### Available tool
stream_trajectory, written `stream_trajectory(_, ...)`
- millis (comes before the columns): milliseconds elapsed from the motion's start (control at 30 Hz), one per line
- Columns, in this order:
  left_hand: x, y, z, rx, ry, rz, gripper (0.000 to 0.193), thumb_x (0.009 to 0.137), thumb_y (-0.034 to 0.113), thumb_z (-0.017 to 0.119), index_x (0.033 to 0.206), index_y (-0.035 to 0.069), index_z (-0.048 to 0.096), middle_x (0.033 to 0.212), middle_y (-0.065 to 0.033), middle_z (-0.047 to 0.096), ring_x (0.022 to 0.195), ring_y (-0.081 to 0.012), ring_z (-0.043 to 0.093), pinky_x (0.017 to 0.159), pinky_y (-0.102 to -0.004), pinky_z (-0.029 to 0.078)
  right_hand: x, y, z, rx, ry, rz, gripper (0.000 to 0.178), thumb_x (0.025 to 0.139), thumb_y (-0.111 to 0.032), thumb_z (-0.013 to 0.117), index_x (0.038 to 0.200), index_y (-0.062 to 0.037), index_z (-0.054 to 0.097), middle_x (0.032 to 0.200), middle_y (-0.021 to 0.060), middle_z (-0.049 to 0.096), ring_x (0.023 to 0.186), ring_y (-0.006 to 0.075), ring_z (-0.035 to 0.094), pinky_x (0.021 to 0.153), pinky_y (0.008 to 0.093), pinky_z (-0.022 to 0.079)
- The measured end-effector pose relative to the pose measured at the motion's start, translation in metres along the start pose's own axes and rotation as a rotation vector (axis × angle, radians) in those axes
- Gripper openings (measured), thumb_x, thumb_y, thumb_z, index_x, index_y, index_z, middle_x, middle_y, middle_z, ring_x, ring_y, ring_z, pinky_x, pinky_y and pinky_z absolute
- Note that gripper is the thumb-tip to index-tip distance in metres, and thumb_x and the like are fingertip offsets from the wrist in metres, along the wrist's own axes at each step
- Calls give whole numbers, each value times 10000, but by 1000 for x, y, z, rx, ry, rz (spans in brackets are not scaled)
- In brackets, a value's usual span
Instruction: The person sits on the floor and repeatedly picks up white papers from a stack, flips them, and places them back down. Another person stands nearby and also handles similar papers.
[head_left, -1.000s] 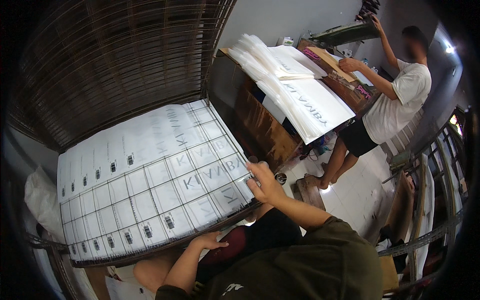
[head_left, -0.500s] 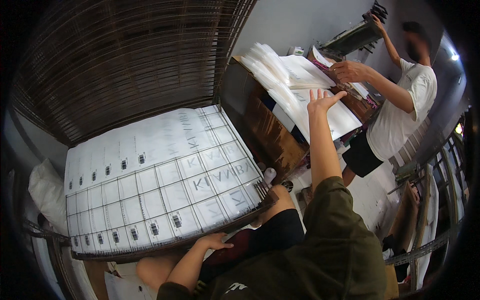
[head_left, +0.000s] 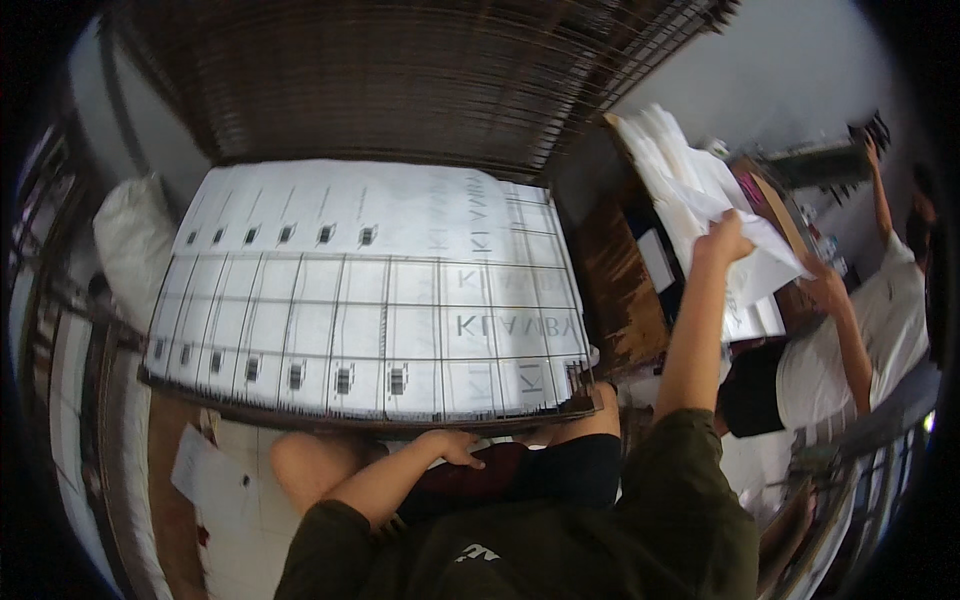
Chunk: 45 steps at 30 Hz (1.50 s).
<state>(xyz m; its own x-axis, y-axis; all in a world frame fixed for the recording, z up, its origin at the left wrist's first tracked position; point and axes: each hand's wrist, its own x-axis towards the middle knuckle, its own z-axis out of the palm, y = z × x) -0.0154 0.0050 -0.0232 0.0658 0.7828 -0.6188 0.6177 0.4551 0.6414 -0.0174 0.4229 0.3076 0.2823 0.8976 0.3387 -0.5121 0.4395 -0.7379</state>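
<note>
Out to the right, my right hand [head_left: 728,240] is closed on the edge of a thin white sheet [head_left: 755,262], above a work table. A co-worker's hand [head_left: 822,285] is at the sheet's right corner. Below my raised forearm, my left hand [head_left: 455,447] lies on my lap beside the front edge of a wire rack [head_left: 400,425], its fingers apart and nothing in them. On the rack's wire grid, several printed white sheets [head_left: 275,205] are laid in layers, with dark lettering and barcode blocks.
More wire shelves [head_left: 370,90] of the rack are tilted up behind. A stack of white sheets [head_left: 665,150] sits on the table at right, and the co-worker [head_left: 850,350] stands beyond. At left are a white sack [head_left: 135,230] and a loose sheet [head_left: 215,480] on the floor.
My right hand has gone from open and palm up to gripping the white sheet. My view has turned right, and the co-worker's lower hand has come down to the sheet. My left hand stays on my lap.
</note>
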Motion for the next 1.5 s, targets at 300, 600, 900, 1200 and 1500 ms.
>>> stream_trajectory(300, 3, 1, 4, -18, 3, -26, 846, 712, 577, 643, 1349, 69, 415, 1366, -195, 420, 1258, -325, 412, 1027, -393, 342, -68, -179, 90, -450, -1348, -20, 439, 702, -20, 524, 1140, 15, 504, 925, 56, 592, 798, 122, 571, 743, 252, 466)
stream_trajectory(600, 3, 6, -2, -48, 1, 26, 779, 711, 563, 652, 1331, 132, 459, 1364, -182, 425, 1277, -336, 381, 1045, -405, 317, -143, -243, 115, -589, -1748, -277, 540, 664, -38, 519, 1198, 30, 464, 871, 86, 602, 749, 123, 613, 700, 245, 517)
stream_trajectory(900, -11, 8, -7, -66, -21, -10, 772, 721, 559, 639, 1346, 148, 446, 1374, -177, 415, 1288, -329, 368, 1050, -406, 315, -171, -234, 150, -716, -2240, -161, 563, 667, 34, 509, 1229, 21, 479, 1059, 163, 606, 817, 116, 642, 721, 234, 546)
stream_trajectory(1200, -11, 10, -12, -74, -65, -41, 808, 706, 558, 653, 1375, 179, 404, 1379, -169, 411, 1285, -323, 373, 1054, -400, 314, -129, -46, 145, -358, -1835, 302, 769, 545, 38, 426, 1314, 21, 441, 1364, 124, 431, 1205, 169, 453, 1020, 248, 344)
stream_trajectory(1500, 0, 5, -6, -53, -41, 23, 888, 717, 568, 643, 1338, -10, 383, 1380, -211, 391, 1300, -327, 354, 1064, -410, 291, -108, 233, 16, -367, -1294, 685, 721, 638, 141, 367, 1355, 79, 337, 1450, 197, 287, 1325, 247, 309, 963, 255, 356)
